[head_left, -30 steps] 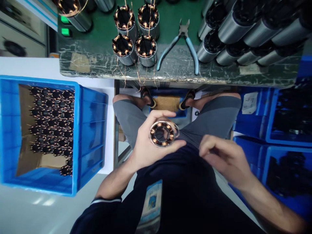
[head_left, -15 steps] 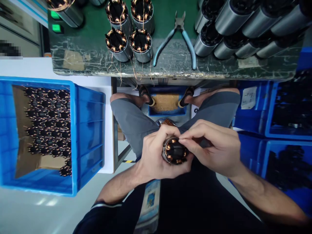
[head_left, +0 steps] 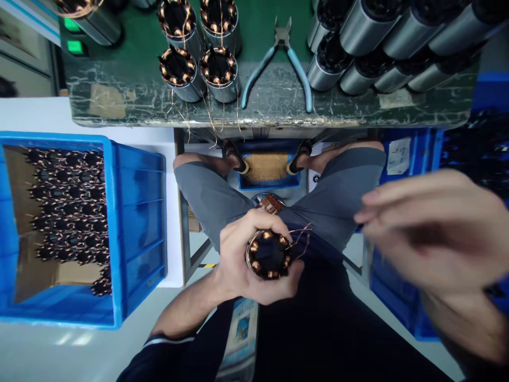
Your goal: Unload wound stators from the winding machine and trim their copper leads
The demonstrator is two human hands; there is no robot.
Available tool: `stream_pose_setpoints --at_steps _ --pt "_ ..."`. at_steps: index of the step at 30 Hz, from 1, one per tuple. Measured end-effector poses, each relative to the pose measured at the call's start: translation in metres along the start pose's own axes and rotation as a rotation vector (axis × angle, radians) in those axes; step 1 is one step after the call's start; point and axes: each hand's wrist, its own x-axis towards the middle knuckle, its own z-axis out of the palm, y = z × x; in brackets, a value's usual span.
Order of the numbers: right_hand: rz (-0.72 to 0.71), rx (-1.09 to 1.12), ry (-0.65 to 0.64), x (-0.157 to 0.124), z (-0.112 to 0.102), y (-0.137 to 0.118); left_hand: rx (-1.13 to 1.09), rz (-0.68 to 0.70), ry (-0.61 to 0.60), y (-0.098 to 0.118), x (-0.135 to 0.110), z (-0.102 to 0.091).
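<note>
Left hand [head_left: 238, 265] clasps a round steel stator with copper coils [head_left: 269, 255], wire ends [head_left: 300, 236] untrimmed; blurred right hand [head_left: 429, 231] apart, grip unclear.

Two hands showing, left hand [head_left: 238, 262] and right hand [head_left: 429, 233]. One stator [head_left: 269, 255] sitting in the left. Four upright stators [head_left: 218, 66] clustering far left on the table [head_left: 131, 106], a fifth stator [head_left: 95, 24] standing farther left. One pair of cutters [head_left: 281, 34] lying far centre.
</note>
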Motion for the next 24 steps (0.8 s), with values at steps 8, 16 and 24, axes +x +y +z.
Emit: stream_pose_setpoints --at_steps 8,16,24 --pt "-0.338 -0.265 -0.427 0.002 0.0 0.014 0.365 0.041 -0.165 0.013 0.015 -0.017" --pt "-0.154 -0.34 -0.579 0.0 0.037 -0.003 0.892 0.325 -0.316 0.0 0.003 -0.017" --pt "0.018 -0.047 -0.863 0.024 0.002 -0.015 0.652 0.319 -0.116 0.025 0.007 -0.017"
